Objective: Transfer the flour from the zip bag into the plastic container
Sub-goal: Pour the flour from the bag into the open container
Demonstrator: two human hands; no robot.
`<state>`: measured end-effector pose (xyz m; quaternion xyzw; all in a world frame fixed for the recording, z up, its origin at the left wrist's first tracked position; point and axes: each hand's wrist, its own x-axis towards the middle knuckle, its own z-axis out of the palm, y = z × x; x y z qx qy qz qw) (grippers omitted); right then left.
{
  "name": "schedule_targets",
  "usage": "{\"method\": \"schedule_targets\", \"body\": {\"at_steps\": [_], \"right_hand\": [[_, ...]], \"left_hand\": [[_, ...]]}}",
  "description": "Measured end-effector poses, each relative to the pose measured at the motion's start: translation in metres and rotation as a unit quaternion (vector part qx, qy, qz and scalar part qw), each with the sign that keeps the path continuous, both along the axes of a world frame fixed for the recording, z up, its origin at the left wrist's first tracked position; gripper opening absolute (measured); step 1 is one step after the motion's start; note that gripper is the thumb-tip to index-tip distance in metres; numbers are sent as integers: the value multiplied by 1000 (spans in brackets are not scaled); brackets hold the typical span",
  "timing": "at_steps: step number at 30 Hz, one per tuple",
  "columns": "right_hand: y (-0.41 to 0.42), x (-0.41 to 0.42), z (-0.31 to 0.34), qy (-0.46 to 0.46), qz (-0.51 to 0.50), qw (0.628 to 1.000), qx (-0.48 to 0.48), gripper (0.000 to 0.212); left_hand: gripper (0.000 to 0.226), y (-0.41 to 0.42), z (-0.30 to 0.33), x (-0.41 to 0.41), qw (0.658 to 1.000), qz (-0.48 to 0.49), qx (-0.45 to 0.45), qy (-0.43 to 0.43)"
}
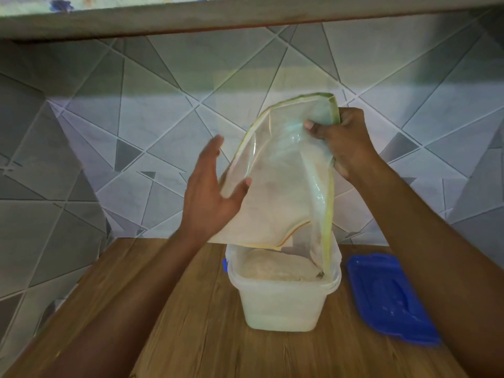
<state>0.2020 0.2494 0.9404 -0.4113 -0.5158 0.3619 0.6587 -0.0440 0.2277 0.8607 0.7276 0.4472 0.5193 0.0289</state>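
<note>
In the centre of the frame the zip bag (283, 170) is hanging upside down, its open mouth dipping into the plastic container (283, 304) at lower centre, where flour (278, 268) is lying heaped. The right hand (346, 143) is pinching the bag's upper corner, fingers curled tight on it. The left hand (210, 186) is pressing the bag's left side with straight, spread fingers. A blue lid (392, 298) is lying on the wooden table (191, 323), right of the container.

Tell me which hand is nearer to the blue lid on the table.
Right. The right hand grips the zip bag's upper corner, above the blue lid. The left hand touches the bag's far side, beyond the plastic container.
</note>
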Motion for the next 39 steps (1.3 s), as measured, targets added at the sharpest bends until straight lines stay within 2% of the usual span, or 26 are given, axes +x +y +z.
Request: {"method": "schedule_targets", "body": {"at_steps": [2,5,8,10,13,17,20,22,25,28,30,33,35,37,39], "right_hand": [[1,0,7,-23,3,1000,1,15],[4,1,21,-89,-14,996,17,13],[8,10,35,-221,-65,972,43,18],[9,19,43,-323,-112,938,56,32],[11,38,43,-426,-149,891,56,52],[9,68,16,-497,-157,853,-18,82],[-1,86,-15,-522,-162,836,-35,98],[-6,90,-43,-503,-185,844,-35,107],[-7,87,-94,-371,-248,895,-24,107],[-2,76,-137,-240,-250,931,-117,100],[7,66,-155,-187,-199,944,-184,96],[26,46,-166,-86,-78,967,-226,109],[40,29,-171,29,26,971,-237,106],[52,15,-176,93,103,955,-262,94],[59,2,-178,104,155,945,-268,65]], "left_hand": [[81,14,25,9,998,-10,-58,8],[51,33,54,24,994,-15,-105,-14],[33,49,65,32,993,13,-86,-79],[27,58,66,37,991,29,-91,-96],[28,72,66,41,990,75,-94,-72],[29,83,73,41,985,120,-99,-68],[35,90,82,38,982,129,-113,-84],[37,94,88,35,978,122,-127,-113],[39,97,98,33,972,104,-135,-163],[58,98,107,25,963,79,-157,-206],[66,100,109,17,957,59,-165,-232],[44,96,113,8,955,51,-158,-247],[48,93,114,0,949,41,-157,-271],[51,90,112,-11,944,22,-151,-291],[34,84,108,-22,939,6,-158,-304]]}}
